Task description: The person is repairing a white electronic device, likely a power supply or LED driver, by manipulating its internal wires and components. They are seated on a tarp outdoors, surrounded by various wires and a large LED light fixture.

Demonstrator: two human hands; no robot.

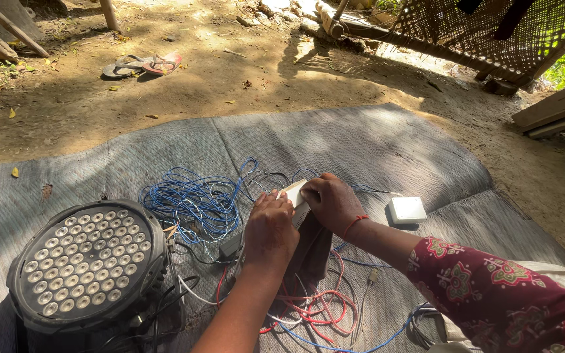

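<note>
A small white rectangular piece (293, 192) sat pinched between both hands above the grey woven mat (374, 144), near the middle of the view. The left hand (269, 225) closed its fingertips on the piece's near edge, and the right hand (335, 201) (a red thread ran round its wrist) curled its fingers over the far edge. A dark flat object (312, 252) lay under the hands, though what it was could not be told. A tangle of blue wires (194, 199) lay just left of the hands, and red wires (315, 304) spread below them. A round black lamp with many small lenses (86, 261) rested at the lower left. A white square box (407, 210) sat just right of the right hand. A pair of sandals (142, 65) lay on the dirt beyond the mat.
</note>
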